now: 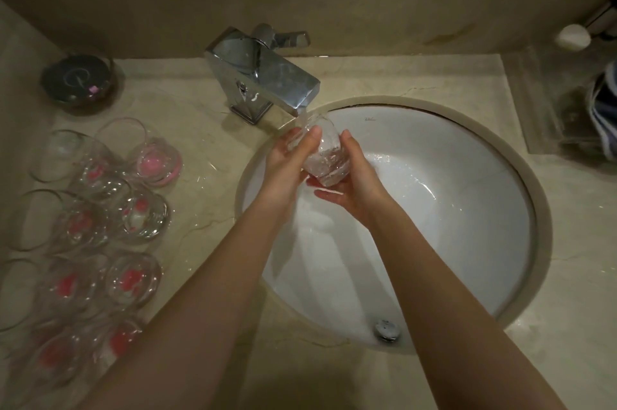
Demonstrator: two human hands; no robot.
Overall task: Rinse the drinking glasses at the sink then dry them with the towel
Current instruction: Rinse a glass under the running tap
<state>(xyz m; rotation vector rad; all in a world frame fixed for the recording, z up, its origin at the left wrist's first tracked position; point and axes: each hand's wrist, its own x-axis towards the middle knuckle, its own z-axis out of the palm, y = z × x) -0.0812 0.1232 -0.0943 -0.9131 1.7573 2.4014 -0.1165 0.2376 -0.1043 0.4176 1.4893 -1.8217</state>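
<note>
Our two forearms fill the bottom of the view, reaching forward over the sink to a single drinking glass held under the faucet. We are in the rinsing step: water runs from the spout into the tilted mouth of the glass, which hangs above the white basin, clear of its wall. Our left hand wraps the glass from the left, fingers curled round its upper side, while our right hand cups it from the right and beneath, thumb laid up along the wall and fingers under the base. Both hands are closed on it.

Clear, rounded and stemless, the glass is streaked with running water; wet and smooth, it will likely be slippery. Next, as we judge it, we tip the water out, shake off the drops and reach for the towel; what may be a striped cloth lies at the far right edge, though we cannot be sure of it.

Outward to the left, a cluster of like glasses stands on the marble counter, several showing pink at the bottom. Whether those are rinsed already we cannot tell. A dark round dish sits behind them, near the wall
</note>
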